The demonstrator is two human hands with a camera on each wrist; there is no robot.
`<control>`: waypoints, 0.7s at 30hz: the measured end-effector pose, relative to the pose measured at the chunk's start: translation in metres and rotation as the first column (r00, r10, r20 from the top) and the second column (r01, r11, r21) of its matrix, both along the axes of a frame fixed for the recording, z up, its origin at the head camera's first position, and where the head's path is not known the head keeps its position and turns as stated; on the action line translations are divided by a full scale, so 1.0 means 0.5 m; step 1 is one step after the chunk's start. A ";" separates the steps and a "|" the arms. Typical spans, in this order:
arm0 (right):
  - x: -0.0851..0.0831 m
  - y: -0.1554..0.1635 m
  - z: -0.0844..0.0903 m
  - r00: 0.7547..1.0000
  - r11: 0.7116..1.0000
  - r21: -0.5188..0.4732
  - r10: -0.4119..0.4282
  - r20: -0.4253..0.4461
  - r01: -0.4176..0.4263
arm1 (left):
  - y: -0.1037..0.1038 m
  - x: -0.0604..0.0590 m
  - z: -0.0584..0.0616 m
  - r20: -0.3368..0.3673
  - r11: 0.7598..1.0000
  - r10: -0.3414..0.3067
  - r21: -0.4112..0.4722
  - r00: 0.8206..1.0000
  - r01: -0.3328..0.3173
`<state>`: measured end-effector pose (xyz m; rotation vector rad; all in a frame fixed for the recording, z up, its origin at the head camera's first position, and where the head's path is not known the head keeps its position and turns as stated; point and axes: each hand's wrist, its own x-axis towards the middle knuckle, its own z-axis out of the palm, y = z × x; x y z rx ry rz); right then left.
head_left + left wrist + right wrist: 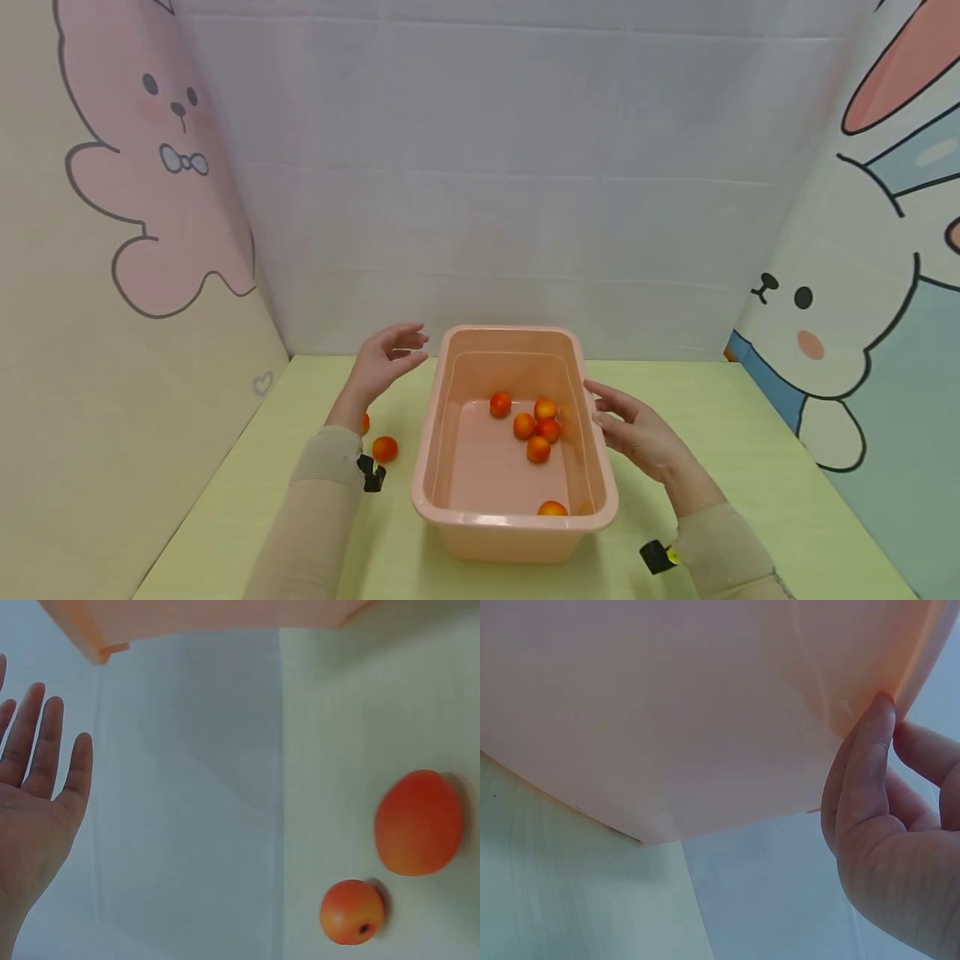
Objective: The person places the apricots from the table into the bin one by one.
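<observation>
Head view, left to right. Two orange fruits lie on the green table [247, 500] at far left: one fruit [385, 448] in plain sight, a second fruit [365, 422] mostly hidden behind the left forearm; in the left wrist view they sit just beside each other, the larger [418, 823] above the smaller [352, 911], not clearly touching. Left hand [384, 360] is raised off the table, near the far-left corner of the basin but apart from it; fingers extended and loosely spread, palm turned toward the basin, holding nothing (left wrist view confirms open palm [34, 802], fingers straight). Pink plastic basin [442, 433] stands upright at table centre, long axis running away from the person. Inside it: six orange fruits, a loose cluster of five [534, 425] toward the right-hand wall and one [552, 508] alone against the near wall. Right hand [637, 433] is at the basin's right wall, fingers relaxed and slightly parted, fingertips at the rim; the right wrist view shows the thumb [862, 772] laid against the outer wall just below the rim. Whether the other fingers touch the basin cannot be told. Small black devices sit at both wrists, over beige sleeves.
</observation>
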<state>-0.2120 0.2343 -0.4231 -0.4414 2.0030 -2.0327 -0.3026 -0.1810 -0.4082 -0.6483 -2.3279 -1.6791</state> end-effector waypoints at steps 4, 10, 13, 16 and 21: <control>-0.002 0.001 -0.002 1.000 1.000 -0.011 0.007 -0.004 -0.007 | -0.004 0.011 -0.046 0.035 0.998 0.051 0.017 0.998 -0.052; -0.003 0.002 -0.004 1.000 1.000 -0.016 0.010 -0.005 -0.010 | -0.020 0.024 -0.103 0.002 0.995 0.090 -0.032 0.996 -0.090; -0.003 0.002 -0.004 1.000 1.000 -0.016 0.011 -0.007 -0.011 | -0.034 0.031 -0.127 -0.009 0.993 0.103 -0.062 0.995 -0.103; -0.002 0.002 -0.004 1.000 1.000 -0.015 0.011 -0.006 -0.011 | -0.051 0.041 -0.148 0.010 0.991 0.100 -0.094 0.995 -0.099; -0.001 0.002 -0.002 1.000 1.000 -0.013 0.004 0.002 -0.004 | -0.084 0.055 -0.180 0.043 0.992 0.044 -0.121 0.998 -0.039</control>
